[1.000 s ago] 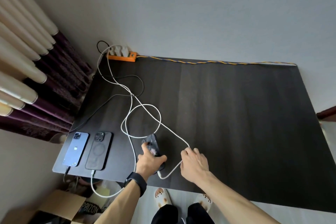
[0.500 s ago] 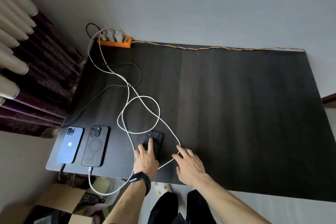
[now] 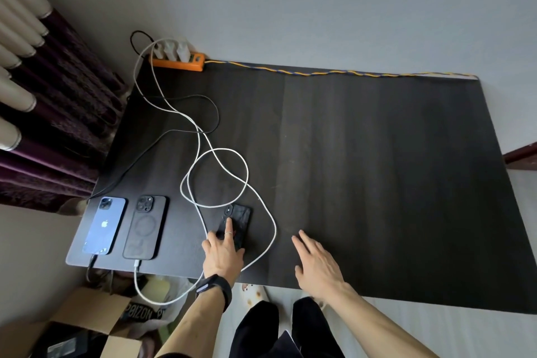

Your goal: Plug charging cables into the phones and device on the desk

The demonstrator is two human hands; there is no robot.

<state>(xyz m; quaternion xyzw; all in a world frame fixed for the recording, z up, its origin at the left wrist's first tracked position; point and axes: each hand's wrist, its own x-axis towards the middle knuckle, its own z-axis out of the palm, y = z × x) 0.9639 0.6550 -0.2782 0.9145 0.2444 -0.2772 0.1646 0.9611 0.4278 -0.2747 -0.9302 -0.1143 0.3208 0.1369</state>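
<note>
Three phones lie face down near the desk's front left edge. The blue phone [image 3: 105,225] has a dark cable at its near end, and the black phone [image 3: 146,226] beside it has a white cable [image 3: 139,276] plugged in. A small dark phone [image 3: 239,221] lies flat further right, with a second white cable [image 3: 263,206] looping around it. My left hand [image 3: 223,253] rests flat on that phone with fingers spread, hiding its near end. My right hand [image 3: 315,263] hovers open over the desk to the right, holding nothing.
An orange power strip [image 3: 177,62] with white chargers sits at the desk's [image 3: 377,168] back left corner, a braided yellow-blue cord running along the back edge. Curtains hang at left. A cardboard box [image 3: 87,320] and bags lie on the floor below the front edge.
My left hand has laid the small dark phone flat on the desk. My right hand has let go of the white cable and moved right, fingers spread.
</note>
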